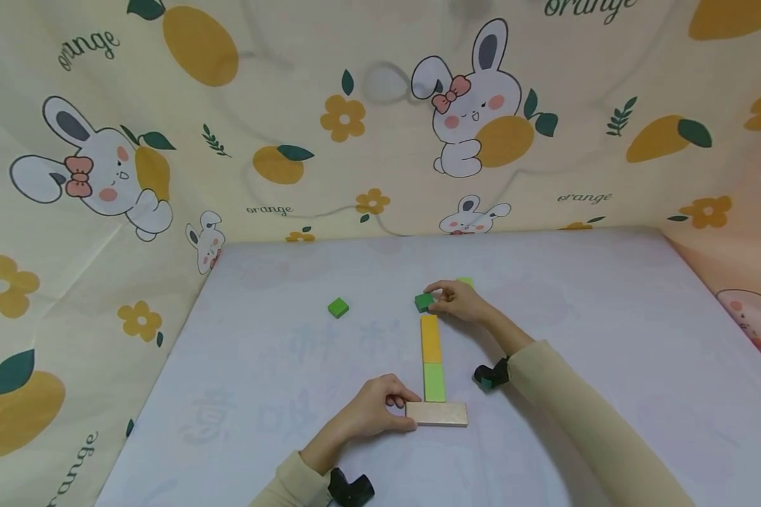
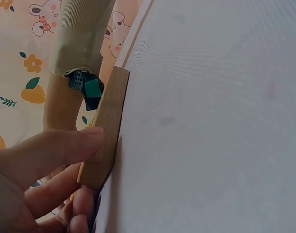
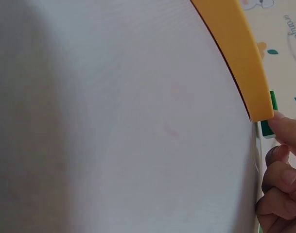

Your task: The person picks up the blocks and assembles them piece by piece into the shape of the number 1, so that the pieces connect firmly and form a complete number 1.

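Observation:
My left hand grips the left end of a plain wooden block, thumb and fingers on its two long sides. Above that block, a light green block and a yellow block line up end to end. Just beyond the yellow one, my right hand pinches a dark green block between thumb and finger. The right wrist view has this dark green block past the end of the yellow block. In the left wrist view, fingers press the wooden block.
A green block lies farther left on the white table. Behind the right hand, part of a light green block shows. Black wrist cameras sit by both sleeves. A printed cloth rises behind the table.

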The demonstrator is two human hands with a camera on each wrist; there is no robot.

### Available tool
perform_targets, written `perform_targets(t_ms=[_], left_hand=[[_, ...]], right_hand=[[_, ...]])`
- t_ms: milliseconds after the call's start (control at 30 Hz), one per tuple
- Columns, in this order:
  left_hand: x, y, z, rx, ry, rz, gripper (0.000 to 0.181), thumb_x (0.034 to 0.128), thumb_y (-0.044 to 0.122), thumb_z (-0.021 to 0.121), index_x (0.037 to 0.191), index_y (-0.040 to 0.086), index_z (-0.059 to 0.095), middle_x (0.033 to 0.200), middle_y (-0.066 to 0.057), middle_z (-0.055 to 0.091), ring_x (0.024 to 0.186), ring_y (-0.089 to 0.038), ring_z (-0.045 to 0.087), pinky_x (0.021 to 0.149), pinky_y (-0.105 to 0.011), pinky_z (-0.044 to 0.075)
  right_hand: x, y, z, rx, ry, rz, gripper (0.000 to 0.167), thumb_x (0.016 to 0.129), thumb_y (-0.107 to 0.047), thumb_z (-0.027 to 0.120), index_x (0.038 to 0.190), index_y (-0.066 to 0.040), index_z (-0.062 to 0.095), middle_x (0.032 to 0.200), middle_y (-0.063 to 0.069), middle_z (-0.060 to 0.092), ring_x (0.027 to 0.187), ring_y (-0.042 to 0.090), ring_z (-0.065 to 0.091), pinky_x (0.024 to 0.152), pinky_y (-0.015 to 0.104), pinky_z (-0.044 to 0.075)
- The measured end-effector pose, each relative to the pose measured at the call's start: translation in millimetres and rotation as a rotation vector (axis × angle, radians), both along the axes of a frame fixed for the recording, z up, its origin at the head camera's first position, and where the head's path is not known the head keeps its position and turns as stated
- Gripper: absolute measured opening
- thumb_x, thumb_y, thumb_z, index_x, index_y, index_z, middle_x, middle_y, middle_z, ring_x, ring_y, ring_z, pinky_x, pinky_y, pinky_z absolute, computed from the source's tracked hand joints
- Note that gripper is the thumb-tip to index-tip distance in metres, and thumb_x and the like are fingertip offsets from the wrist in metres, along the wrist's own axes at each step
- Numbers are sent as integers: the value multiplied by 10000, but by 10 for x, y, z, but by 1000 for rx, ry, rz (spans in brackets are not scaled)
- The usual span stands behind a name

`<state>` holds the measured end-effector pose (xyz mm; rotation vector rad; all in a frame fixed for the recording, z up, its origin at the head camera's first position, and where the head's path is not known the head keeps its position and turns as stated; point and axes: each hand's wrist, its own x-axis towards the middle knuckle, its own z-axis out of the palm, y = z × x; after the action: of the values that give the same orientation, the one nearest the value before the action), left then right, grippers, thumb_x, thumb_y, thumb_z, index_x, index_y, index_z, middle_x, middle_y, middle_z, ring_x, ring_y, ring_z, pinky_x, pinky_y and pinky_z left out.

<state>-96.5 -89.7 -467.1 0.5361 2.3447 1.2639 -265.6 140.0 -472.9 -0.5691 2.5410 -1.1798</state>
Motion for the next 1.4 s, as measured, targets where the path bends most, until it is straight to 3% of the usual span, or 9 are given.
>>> perform_targets(t_ms=[1400], left_hand=[[12,-9,-18,-3,37,-3,309,733,96,813,1029,48,741,871,-33,605,770,-29,454,699,-139,387]], right_hand=[[83,193,-25,27,10,-15,399,833,-139,733,1201,-22,634,691,-3,480,654,124,416,590,215,329]])
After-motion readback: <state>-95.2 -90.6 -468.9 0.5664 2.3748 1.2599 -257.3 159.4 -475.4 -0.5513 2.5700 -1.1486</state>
